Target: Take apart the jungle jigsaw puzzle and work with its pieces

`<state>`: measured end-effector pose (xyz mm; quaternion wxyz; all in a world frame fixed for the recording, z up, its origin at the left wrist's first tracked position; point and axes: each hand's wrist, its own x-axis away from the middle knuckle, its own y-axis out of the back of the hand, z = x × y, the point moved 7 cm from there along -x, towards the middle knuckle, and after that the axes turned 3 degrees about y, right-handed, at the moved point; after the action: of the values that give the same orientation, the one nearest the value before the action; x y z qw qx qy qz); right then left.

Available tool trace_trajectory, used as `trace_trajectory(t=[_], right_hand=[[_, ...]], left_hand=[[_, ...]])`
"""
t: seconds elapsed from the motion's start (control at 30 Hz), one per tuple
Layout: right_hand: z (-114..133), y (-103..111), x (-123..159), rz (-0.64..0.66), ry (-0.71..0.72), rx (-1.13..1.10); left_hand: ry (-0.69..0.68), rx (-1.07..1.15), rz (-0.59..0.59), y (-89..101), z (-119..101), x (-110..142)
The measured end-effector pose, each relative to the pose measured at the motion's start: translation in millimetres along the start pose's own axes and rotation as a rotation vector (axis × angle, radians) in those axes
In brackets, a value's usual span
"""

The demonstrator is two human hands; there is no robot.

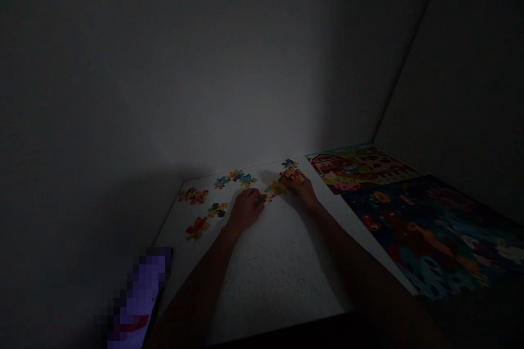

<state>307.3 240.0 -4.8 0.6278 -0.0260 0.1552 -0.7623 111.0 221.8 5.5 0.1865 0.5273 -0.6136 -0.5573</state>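
Dim light falls on a white table with jigsaw puzzle pieces on it. My left hand [246, 208] is closed, its fingertips at a small puzzle piece [262, 197] near the middle. My right hand [302, 192] has its fingers curled onto an orange group of puzzle pieces [293, 175]; the exact grip is too dark to make out fully. Between the hands lies a yellow-green cluster of pieces [277, 188]. A bluish piece [290, 163] lies just beyond my right hand.
More puzzle pieces lie left: blue and yellow ones [235, 175], a reddish cluster [194, 195], a red-yellow group [197, 227] and a dark-yellow one [218, 209]. A farm picture [360, 166] and a dark sea picture [426, 234] cover the right. A pixelated screen [141, 297] stands lower left; walls [245, 65] rise behind.
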Motion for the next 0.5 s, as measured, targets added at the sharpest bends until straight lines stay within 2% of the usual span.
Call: trace_trajectory(t=[0.1,0.23,0.37,0.5], right_hand=[[0.5,5.8,0.2,-0.087,-0.030,-0.002],[-3.0,6.3,0.9,-0.128,-0.067,-0.052],[-6.1,4.4,0.1,-0.128,-0.076,-0.131],[-5.9,-0.6,0.3,-0.076,-0.065,-0.141]], left_hand=[[0.092,-0.016,-0.010,-3.3,4.8,-0.9],[0.308,-0.011,0.048,-13.3,17.6,-6.6],[0.410,0.264,0.029,-14.9,27.2,-13.5],[0.441,0.443,-0.035,-11.0,35.9,-15.0]])
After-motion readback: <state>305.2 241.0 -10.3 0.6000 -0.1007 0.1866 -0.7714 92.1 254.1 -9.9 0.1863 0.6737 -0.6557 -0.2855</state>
